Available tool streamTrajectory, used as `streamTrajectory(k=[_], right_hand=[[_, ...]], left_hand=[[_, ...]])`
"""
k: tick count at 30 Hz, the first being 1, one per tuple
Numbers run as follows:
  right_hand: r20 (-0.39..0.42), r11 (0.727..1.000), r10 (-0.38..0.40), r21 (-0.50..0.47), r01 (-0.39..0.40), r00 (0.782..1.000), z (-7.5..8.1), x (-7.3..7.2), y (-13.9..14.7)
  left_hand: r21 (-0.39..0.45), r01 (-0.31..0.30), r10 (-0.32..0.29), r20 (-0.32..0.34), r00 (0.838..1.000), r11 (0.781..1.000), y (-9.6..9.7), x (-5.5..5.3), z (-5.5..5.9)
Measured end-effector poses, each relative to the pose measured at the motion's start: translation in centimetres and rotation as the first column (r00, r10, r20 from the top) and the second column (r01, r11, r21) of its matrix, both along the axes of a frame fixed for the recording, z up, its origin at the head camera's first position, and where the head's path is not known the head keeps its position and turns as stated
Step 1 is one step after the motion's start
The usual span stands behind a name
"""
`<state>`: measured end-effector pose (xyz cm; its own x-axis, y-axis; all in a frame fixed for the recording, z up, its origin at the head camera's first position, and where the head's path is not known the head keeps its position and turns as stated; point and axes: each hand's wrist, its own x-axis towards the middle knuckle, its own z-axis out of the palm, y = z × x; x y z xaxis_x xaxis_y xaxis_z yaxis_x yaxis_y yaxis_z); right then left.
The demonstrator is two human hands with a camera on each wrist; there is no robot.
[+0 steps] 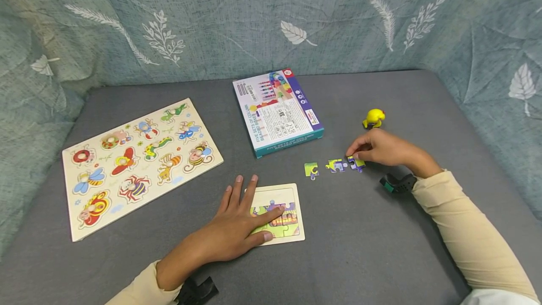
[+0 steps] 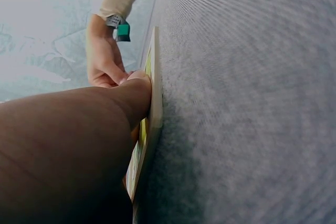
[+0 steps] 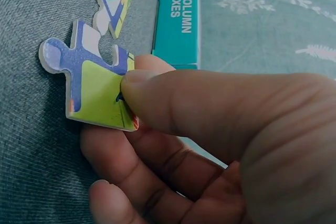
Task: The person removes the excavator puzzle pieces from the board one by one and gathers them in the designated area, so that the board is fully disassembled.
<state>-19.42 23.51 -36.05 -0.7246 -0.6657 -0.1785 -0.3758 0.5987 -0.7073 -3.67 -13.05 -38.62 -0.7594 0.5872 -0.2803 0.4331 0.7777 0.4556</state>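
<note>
1. Head view: The left hand [image 1: 233, 229] lay over the left part of a small wooden puzzle tray [image 1: 276, 190], its fingers straight and spread, grasping nothing. Joined puzzle pieces [image 1: 292, 228] filled the tray's lower part; pale wood showed above them. The right hand [image 1: 385, 147] pinched a green-and-purple piece [image 1: 356, 164] to the right of the tray, low over the grey table [image 1: 338, 253]. A middle piece [image 1: 337, 166] lay just beside it, and a left piece [image 1: 311, 169] lay farther left. A yellow toy [image 1: 374, 118] stood just beyond the right hand. Behind the tray was a bead-set box [image 1: 281, 114], and at far left lay an insect board [image 1: 70, 192]. A leaf-patterned cloth [image 1: 237, 27] hung behind.

2. Left wrist view: The tray appeared edge-on, the left thumb [image 2: 135, 95] resting against it. The other left fingers were mostly hidden, so I could not tell their pose from here. The right hand appeared beyond; its piece was not discernible.

3. Right wrist view: The right thumb pressed the green-and-purple piece's printed face, with fingers curled behind it. The middle piece was near its upper edge; whether they touched I could not tell. The box's teal side stood beyond.
</note>
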Motion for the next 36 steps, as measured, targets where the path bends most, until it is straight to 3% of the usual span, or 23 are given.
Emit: streamTrajectory(k=[20,36], right_hand=[[0.018,0.999,-0.035,0.025,0.035,0.999,0.8,0.0,0.1],[-0.083,0.998,0.008,0.070,-0.002,0.997,2.0,0.3,-2.1]], left_hand=[[-0.013,-0.008,0.008,-0.003,1.000,1.000,0.1,0.0,-0.1],[0.042,-0.022,0.023,-0.016,1.000,0.999,0.1,0.0,-0.1]])
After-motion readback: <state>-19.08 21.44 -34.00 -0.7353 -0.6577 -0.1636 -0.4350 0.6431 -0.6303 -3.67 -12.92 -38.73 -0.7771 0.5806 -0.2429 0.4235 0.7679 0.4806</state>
